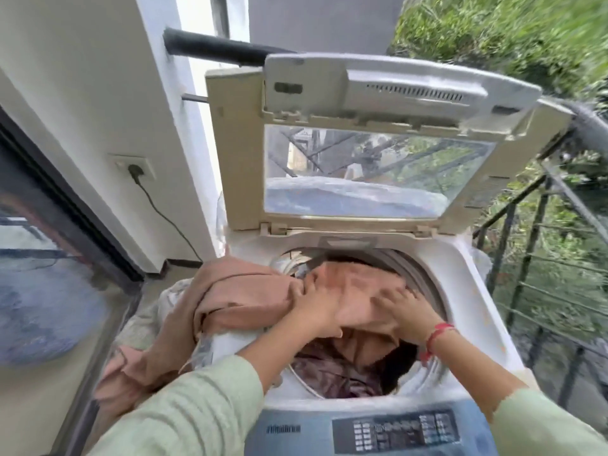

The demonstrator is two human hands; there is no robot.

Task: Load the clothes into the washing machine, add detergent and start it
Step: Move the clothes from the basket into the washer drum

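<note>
The left hand point(317, 312) is gripping the cloth point(243, 291), its fingers looking curled into a fold near the drum's left edge, though blur is softening the detail. The right hand point(406, 312) is lying flat on the same cloth with fingers spread, pressing rather than holding. Between them the peach cloth is bridging the mouth of the drum point(424, 278). Part of it is sitting over the opening, while a long tail is trailing over the washer's left rim point(230, 343) and hanging down outside. Darker clothes point(329, 373) are already lying lower in the drum.

The step is looking like feeding this cloth in. To do it well, the right hand should be pushing the bunched part down and toward the drum wall, making room, while the left is hauling the hanging tail up over the rim a length at a time. Nothing should be left draped on the rim, since the raised lid point(240, 143) is going to need a clean seat. The load should be spread evenly, not packed on one side. The panel point(404, 429) is waiting at the near edge, and no detergent is showing
</note>
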